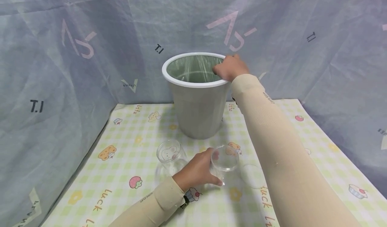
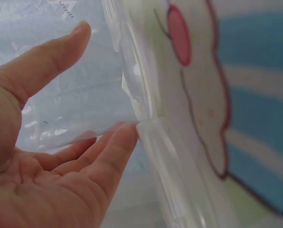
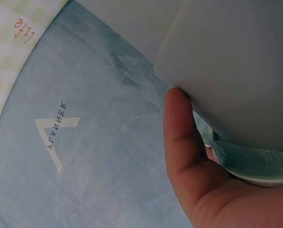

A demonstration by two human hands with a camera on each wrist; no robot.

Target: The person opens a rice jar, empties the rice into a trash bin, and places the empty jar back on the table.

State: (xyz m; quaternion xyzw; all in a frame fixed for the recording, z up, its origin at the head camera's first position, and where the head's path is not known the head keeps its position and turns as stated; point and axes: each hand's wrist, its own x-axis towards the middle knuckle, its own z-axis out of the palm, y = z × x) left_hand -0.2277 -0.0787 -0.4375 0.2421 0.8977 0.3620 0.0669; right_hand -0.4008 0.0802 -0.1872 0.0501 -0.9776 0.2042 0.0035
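Note:
My left hand (image 1: pixel 198 170) is at the left side of a clear jar (image 1: pixel 225 160) on the tablecloth, thumb and fingers spread about it. In the left wrist view the thumb (image 2: pixel 51 61) is straight, and the fingertips (image 2: pixel 125 137) lie along clear plastic; firm contact is hard to judge. A second clear jar (image 1: pixel 170 153) stands left of that hand, partly behind it. My right hand (image 1: pixel 231 68) grips the white rim of a grey trash bin (image 1: pixel 198 109), lined with a clear bag (image 1: pixel 193 67). In the right wrist view one digit (image 3: pixel 182 128) lies along the bin's outer wall.
A green-checked tablecloth (image 1: pixel 115 186) with printed cupcakes and fruit covers the table. Grey-blue fabric (image 1: pixel 136 35) hangs behind and at both sides. A faint clear round outline (image 1: pixel 252 176) shows right of the nearer jar; whether it is a lid or a shadow cannot be told.

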